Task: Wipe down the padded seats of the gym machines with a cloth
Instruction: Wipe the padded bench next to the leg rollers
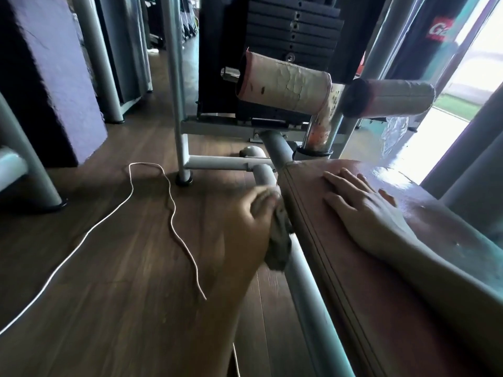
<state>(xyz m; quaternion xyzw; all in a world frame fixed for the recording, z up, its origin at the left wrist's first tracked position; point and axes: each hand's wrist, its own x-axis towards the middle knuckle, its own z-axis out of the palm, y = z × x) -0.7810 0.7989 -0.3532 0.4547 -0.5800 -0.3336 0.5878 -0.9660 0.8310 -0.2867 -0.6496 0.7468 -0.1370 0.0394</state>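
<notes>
The padded seat runs from the near right corner away from you, its brown top glossy toward the far end. Alongside its left edge lies the grey frame tube.

1. Your left hand is motion-blurred. Its fingers appear curled round the grey cloth, which is bunched against the seat's side seam and hangs onto the tube.
2. Your right hand lies flat on the seat top, fingers straight and spread, holding nothing. It appears to brace you.

Step in hand, as judged: wiping the seat's left side edge.

Next move, as judged: draw the cloth along the seam, then lift it onto the top. Shift the right hand so no patch is missed.

Beyond the seat stand two worn roller pads, also padded.
</notes>
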